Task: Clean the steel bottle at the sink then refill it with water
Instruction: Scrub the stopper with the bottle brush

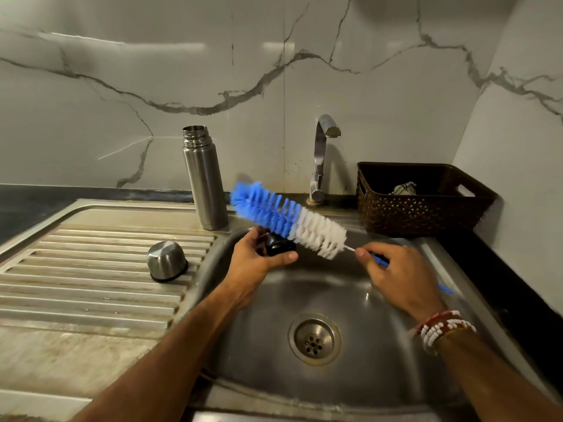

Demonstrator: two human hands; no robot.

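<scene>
Centrally, the left hand (255, 259) curls its fingers round a small black stopper (278, 245) over the steel sink basin (350, 287). Right of it, the right hand (397, 274) pinches the blue-and-white bristled bottle brush (286, 219) by its thin handle. Behind, the uncapped cylindrical steel bottle (204, 181) stands upright on the sink's rear ledge; its domed steel cap (166, 261) rests on the ribbed drainboard (91, 287), left.

Dimly, warmly lit. Streaked with pale glare on the wall (128, 44) up-left of the tap (320, 156), softly shadowed just right of it. Smeared by motion at the brush (286, 219) and right hand (399, 269) below it. Bowed at edges.
</scene>
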